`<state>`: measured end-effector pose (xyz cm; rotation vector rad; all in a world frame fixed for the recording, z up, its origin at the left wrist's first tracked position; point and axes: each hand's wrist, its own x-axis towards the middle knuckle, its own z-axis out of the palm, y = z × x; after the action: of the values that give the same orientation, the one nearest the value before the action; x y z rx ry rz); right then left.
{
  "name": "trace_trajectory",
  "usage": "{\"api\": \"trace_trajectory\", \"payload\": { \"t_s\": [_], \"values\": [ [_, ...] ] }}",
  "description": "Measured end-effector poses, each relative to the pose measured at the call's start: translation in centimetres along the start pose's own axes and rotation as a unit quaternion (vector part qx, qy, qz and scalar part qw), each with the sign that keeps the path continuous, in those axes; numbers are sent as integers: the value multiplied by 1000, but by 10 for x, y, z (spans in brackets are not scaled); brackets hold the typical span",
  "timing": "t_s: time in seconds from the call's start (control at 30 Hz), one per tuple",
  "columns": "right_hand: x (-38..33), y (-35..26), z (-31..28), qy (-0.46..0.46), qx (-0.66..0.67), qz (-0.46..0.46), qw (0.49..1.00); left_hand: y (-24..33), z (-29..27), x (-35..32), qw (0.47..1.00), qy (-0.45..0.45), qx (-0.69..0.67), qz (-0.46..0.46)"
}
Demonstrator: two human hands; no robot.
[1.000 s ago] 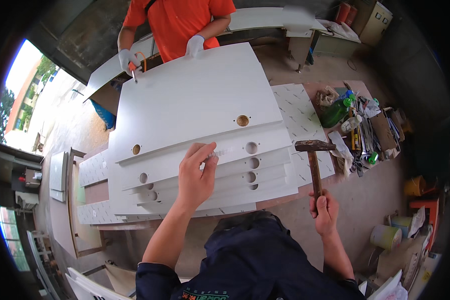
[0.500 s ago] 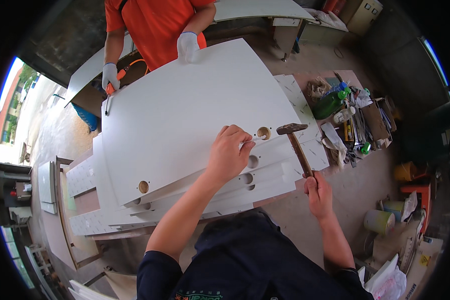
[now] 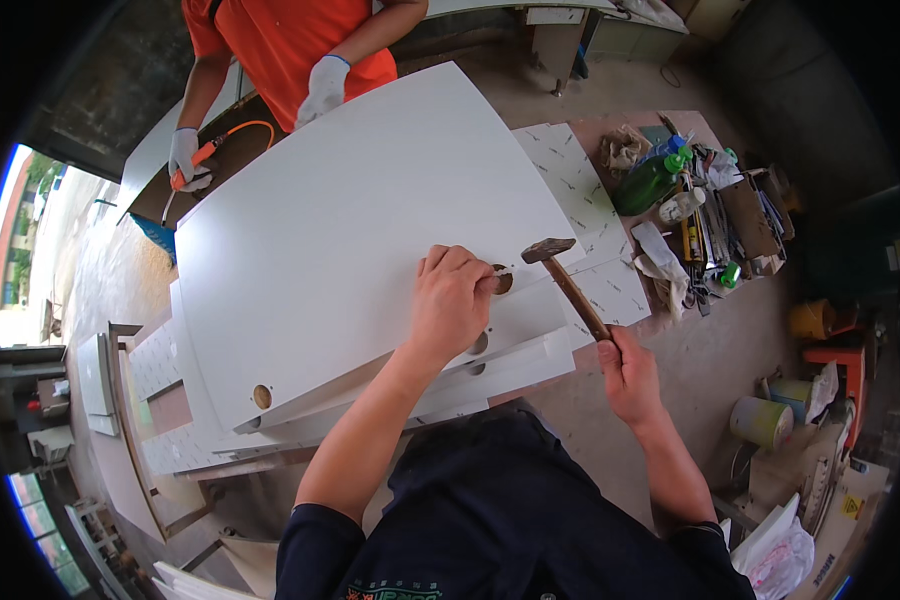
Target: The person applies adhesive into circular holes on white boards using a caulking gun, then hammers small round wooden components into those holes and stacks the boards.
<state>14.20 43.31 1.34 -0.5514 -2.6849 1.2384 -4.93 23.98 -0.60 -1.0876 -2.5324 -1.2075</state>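
Note:
A large white panel lies on top of a stack, with a round hole near its right corner and another cup hole at its near left. My left hand is closed in a pinch on a small whitish piece, right at the right hole and partly covering it. What the piece is cannot be made out. My right hand grips a hammer by its wooden handle. The hammer's metal head is raised to the right of the hole, apart from the panel.
Across the panel stands a person in orange, wearing white gloves and holding an orange corded tool. Bottles, including a green one, and tools crowd a board at right. More panels lie underneath. Buckets stand at lower right.
My left fingers have come up to the hole with the small piece. The hammer has shifted left in view. The co-worker's tool has moved away from the panel's edge, and the view has shifted somewhat.

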Motion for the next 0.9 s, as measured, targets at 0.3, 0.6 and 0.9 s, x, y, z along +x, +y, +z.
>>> {"api": "trace_trajectory", "payload": {
  "t_s": [0.3,0.6,0.9],
  "values": [
    [8,0,0,3,-51,-35,998,1,3,-1,1000,12,18,-6],
    [15,-15,-23,5,-147,-79,986,5,1,1,1000,16,13,-12],
    [20,-22,-29,-32,-178,-79,980,-6,-12,-11,999,39,-6,-18]
  ]
}}
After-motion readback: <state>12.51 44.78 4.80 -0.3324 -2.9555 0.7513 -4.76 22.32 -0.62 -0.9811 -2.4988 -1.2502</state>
